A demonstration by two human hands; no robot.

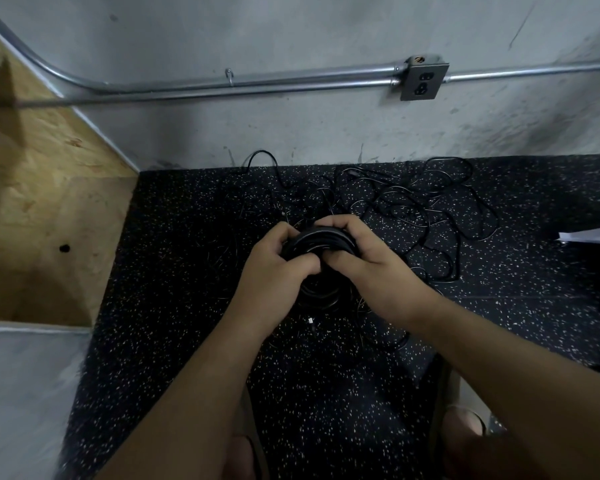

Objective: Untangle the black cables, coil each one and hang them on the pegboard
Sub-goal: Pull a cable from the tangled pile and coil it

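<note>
A coil of black cable (309, 241) is sitting in the middle of the view, held up over the floor, with both hands pressing in on it. The left hand (278, 268) is gripping its left side, fingers curling over the top. The right hand (371, 261) is clamping the right side, thumb tucking into the loops, and the two hands are nearly touching. The coil's lower loops are hanging between the wrists.

Just beyond, the loose black cables (413, 209) are sprawling in a tangle over the speckled dark floor (187, 271), spreading right and far up to the base of the grey wall (291, 126); one strand is arching up against it. A small pale connector (311, 320) is lying on the floor near the coil.

A wooden panel (42, 202) is closing in the left edge. A metal conduit (257, 83) is running along the wall to an outlet box (423, 79). A white sheet (589, 235) is poking in at the right edge. Bare floor is stretching nearer, toward the person's foot (465, 424).
</note>
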